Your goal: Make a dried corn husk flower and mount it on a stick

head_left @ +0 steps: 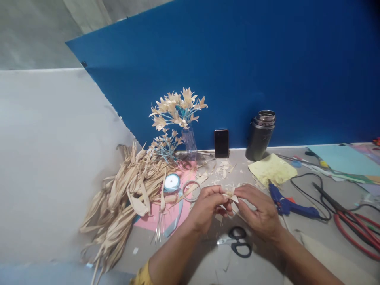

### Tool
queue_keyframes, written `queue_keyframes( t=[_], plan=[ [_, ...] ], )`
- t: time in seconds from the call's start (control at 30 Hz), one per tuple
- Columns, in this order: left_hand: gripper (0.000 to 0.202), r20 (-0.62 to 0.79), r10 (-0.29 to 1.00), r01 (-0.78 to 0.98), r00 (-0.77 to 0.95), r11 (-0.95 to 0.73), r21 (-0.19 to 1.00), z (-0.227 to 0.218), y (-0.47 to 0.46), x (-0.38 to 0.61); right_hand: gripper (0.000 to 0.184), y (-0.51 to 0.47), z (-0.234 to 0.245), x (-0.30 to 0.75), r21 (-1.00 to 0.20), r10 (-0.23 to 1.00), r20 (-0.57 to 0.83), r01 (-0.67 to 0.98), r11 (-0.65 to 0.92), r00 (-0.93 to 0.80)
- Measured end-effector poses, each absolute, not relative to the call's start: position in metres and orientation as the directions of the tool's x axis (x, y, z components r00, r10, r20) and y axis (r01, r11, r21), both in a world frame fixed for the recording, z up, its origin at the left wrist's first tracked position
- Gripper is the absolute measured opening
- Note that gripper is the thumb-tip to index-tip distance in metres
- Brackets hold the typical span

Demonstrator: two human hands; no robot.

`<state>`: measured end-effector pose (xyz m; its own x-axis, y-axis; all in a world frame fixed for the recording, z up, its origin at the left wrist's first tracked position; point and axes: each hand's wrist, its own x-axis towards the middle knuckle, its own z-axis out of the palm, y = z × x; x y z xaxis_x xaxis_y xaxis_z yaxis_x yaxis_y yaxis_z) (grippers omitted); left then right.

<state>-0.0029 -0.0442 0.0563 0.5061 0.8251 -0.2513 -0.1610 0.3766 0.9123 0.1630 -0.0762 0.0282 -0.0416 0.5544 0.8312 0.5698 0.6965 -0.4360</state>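
My left hand (pixel 208 208) and my right hand (pixel 259 211) meet over the grey table (pixel 332 233), fingers pinched together on a small pale dried-leaf piece (pixel 230 194) held between them. Black-handled scissors (pixel 239 241) lie on the table just below my hands. A pile of dried corn husks (pixel 124 198) lies to the left, partly on a pink sheet (pixel 170 213). A light blue ribbon roll (pixel 171 182) and a clear tape ring (pixel 190 190) rest beside my left hand.
A vase of husk flowers (pixel 178 113), a black phone (pixel 221 143) and a dark steel flask (pixel 261 134) stand against the blue board. A yellow cloth (pixel 271 169), a blue glue gun (pixel 292 206), red-handled cutters (pixel 356 227) and coloured paper (pixel 344 158) lie to the right.
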Motion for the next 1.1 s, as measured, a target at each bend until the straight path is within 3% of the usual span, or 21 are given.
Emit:
queue_keyframes(
  t=[0.27, 0.57, 0.87, 1.1],
  plan=[
    [0.02, -0.278, 0.821, -0.202, 0.499, 0.422, 0.884, 0.059, -0.045, -0.001, 0.02, -0.073, 0.025, 0.162, -0.459, 0.571, 0.821, 0.565, 0.685, -0.025],
    [0.013, -0.237, 0.873, -0.143, 0.426, 0.323, 0.935, 0.061, -0.049, -0.002, 0.015, -0.074, 0.026, 0.165, -0.462, 0.599, 0.795, 0.548, 0.697, -0.092],
    [0.029, -0.156, 0.886, -0.2, 0.437, 0.264, 0.943, 0.054, -0.053, 0.002, 0.023, -0.074, 0.023, 0.164, -0.496, 0.598, 0.801, 0.525, 0.691, -0.03],
    [0.035, -0.041, 0.912, 0.047, 0.407, 0.024, 0.999, 0.068, -0.05, -0.01, 0.025, -0.073, 0.018, 0.165, -0.657, 0.744, 0.668, 0.479, 0.582, 0.013]
  ],
)
